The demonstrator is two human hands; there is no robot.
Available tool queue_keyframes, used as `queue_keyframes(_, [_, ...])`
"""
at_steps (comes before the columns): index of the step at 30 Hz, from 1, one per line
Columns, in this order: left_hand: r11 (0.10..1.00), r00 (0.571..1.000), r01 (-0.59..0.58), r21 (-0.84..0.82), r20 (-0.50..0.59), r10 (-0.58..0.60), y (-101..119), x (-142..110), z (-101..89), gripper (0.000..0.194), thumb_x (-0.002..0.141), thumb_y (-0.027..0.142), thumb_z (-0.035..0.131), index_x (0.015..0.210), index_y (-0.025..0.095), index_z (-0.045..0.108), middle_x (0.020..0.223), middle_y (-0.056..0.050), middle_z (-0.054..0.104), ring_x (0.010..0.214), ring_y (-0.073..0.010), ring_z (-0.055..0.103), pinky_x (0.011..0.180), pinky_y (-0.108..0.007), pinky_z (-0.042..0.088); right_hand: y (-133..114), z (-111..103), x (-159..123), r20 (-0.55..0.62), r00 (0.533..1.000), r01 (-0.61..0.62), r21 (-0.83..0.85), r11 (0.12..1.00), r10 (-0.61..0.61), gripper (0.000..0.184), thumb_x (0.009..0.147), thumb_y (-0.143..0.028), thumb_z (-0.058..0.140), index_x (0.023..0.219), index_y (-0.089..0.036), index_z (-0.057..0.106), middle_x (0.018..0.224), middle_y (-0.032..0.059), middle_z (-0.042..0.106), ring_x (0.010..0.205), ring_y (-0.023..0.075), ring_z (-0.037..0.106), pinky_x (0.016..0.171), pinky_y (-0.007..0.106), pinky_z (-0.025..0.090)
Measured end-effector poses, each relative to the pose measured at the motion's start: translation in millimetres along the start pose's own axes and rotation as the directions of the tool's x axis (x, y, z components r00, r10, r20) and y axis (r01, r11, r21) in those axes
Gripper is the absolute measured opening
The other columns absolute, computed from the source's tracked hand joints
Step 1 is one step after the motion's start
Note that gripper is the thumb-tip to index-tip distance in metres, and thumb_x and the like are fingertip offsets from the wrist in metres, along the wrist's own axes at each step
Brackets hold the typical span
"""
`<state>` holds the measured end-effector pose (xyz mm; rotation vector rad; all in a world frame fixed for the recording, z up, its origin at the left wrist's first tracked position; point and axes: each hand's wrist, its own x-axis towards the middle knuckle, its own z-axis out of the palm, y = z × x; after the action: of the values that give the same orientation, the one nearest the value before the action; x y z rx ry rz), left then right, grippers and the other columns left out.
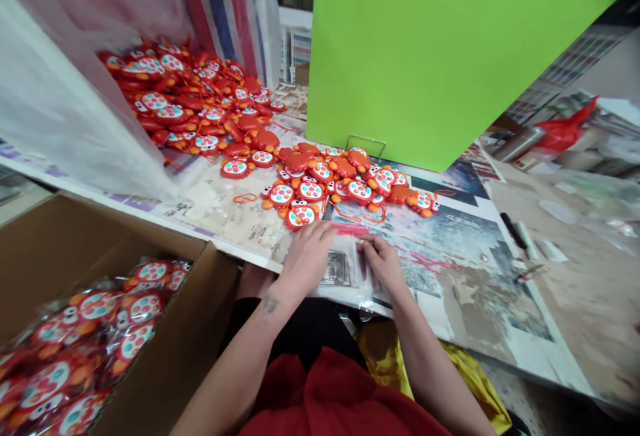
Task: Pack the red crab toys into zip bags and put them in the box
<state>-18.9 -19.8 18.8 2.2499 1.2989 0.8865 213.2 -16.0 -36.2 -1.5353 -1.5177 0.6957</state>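
My left hand and my right hand rest on a stack of clear plastic bags with a pink strip along the top, lying at the table's near edge. The fingers of both hands pinch at the top bag. Just beyond the bags lies a small heap of red crab-shaped toys with white dotted faces and orange cords. A much larger pile of the same toys spreads over the table's far left.
A cardboard box at lower left holds bagged toys. A large green panel stands behind the small heap. White plastic sheeting hangs at left. A black pen and small items lie at right.
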Motion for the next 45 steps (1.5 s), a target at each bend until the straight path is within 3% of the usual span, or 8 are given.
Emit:
queue_keyframes(5, [0.979, 0.997, 0.014, 0.202, 0.067, -0.028, -9.2, 20.1, 58.6, 0.04, 0.095, 0.011, 0.04, 0.129, 0.014, 0.06, 0.14, -0.017, 0.059, 0.136, -0.0319, 0.047, 0.111, -0.053, 0.037, -6.4, 0.3, 2.2, -0.013, 0.993, 0.117, -0.135, 0.984, -0.12, 0.026, 0.089, -0.034, 0.051, 0.098, -0.02, 0.071, 0.084, 0.0066, 0.075, 0.083, 0.0251, 0.068, 0.083, 0.043, 0.051])
queue_keyframes(12, [0.947, 0.998, -0.058, 0.315, 0.037, 0.049, -17.8, 14.3, 64.6, 0.036, 0.095, 0.011, 0.043, 0.125, 0.01, 0.062, 0.129, -0.018, 0.064, 0.128, -0.0322, 0.053, 0.107, -0.049, 0.041, -77.5, 34.6, 53.7, 0.279, 0.843, 0.523, -0.229, 0.821, -0.46, 0.032, 0.092, -0.026, 0.055, 0.123, -0.02, 0.065, 0.123, 0.0116, 0.069, 0.115, 0.0261, 0.061, 0.1, 0.044, 0.047])
queue_keyframes(16, [0.904, 0.997, -0.037, 0.427, 0.078, 0.005, -19.9, 15.5, 70.7, 0.036, 0.093, 0.009, 0.044, 0.121, 0.007, 0.065, 0.114, -0.018, 0.07, 0.111, -0.0332, 0.064, 0.1, -0.05, 0.046, -116.8, 77.5, 83.6, 0.634, 0.72, 0.583, -0.332, 0.741, -0.283, 0.061, 0.083, -0.033, 0.071, 0.141, -0.021, 0.054, 0.145, 0.016, 0.051, 0.132, 0.0332, 0.048, 0.108, 0.05, 0.04])
queue_keyframes(19, [0.885, 0.996, -0.061, 0.462, 0.08, 0.027, -18.8, 14.1, 71.1, 0.036, 0.092, 0.007, 0.041, 0.118, 0.007, 0.067, 0.11, -0.018, 0.071, 0.109, -0.0326, 0.064, 0.1, -0.049, 0.045, -125.2, 103.7, 95.8, 0.731, 0.671, 0.588, -0.425, 0.688, -0.122, 0.084, 0.069, -0.031, 0.083, 0.145, -0.023, 0.05, 0.154, 0.0177, 0.04, 0.139, 0.0412, 0.038, 0.107, 0.054, 0.04])
queue_keyframes(24, [0.883, 0.997, -0.065, 0.465, 0.06, 0.042, -12.0, 12.3, 63.9, 0.034, 0.094, 0.011, 0.043, 0.123, 0.01, 0.061, 0.119, -0.017, 0.064, 0.117, -0.0309, 0.055, 0.1, -0.047, 0.043, -108.6, 96.6, 107.8, 0.657, 0.711, 0.583, -0.353, 0.732, -0.25, 0.068, 0.075, -0.019, 0.068, 0.142, -0.02, 0.053, 0.14, 0.0162, 0.056, 0.124, 0.0334, 0.056, 0.104, 0.045, 0.045])
queue_keyframes(27, [0.896, 0.998, 0.014, 0.445, 0.05, -0.04, -7.1, 14.2, 59.6, 0.029, 0.098, 0.02, 0.041, 0.121, 0.014, 0.059, 0.12, -0.015, 0.061, 0.111, -0.0293, 0.054, 0.093, -0.045, 0.045, -87.5, 61.3, 109.1, 0.48, 0.821, 0.428, -0.159, 0.89, -0.309, 0.058, 0.077, -0.017, 0.062, 0.135, -0.018, 0.057, 0.127, 0.0112, 0.065, 0.111, 0.0269, 0.064, 0.1, 0.04, 0.048])
queue_keyframes(33, [0.901, 0.976, 0.079, 0.427, 0.149, -0.156, 1.9, 28.8, 48.8, 0.023, 0.098, 0.025, 0.047, 0.113, 0.013, 0.06, 0.116, -0.015, 0.06, 0.114, -0.0322, 0.051, 0.092, -0.047, 0.044, -35.0, -6.6, 77.5, 0.139, 0.983, 0.079, 0.28, 0.957, -0.122, 0.059, 0.073, -0.042, 0.079, 0.124, -0.023, 0.059, 0.116, 0.0063, 0.069, 0.101, 0.0237, 0.065, 0.092, 0.04, 0.053])
queue_keyframes(45, [0.882, 0.97, 0.141, 0.45, 0.113, -0.213, -2.3, 32.5, 53.9, 0.022, 0.098, 0.019, 0.043, 0.109, 0.015, 0.061, 0.116, -0.013, 0.06, 0.109, -0.0303, 0.053, 0.088, -0.044, 0.046, -18.5, -4.0, 50.2, -0.018, 1.0, 0.007, 0.549, 0.836, 0.003, 0.056, 0.069, -0.041, 0.084, 0.117, -0.024, 0.062, 0.113, 0.0054, 0.071, 0.099, 0.0231, 0.067, 0.091, 0.039, 0.054])
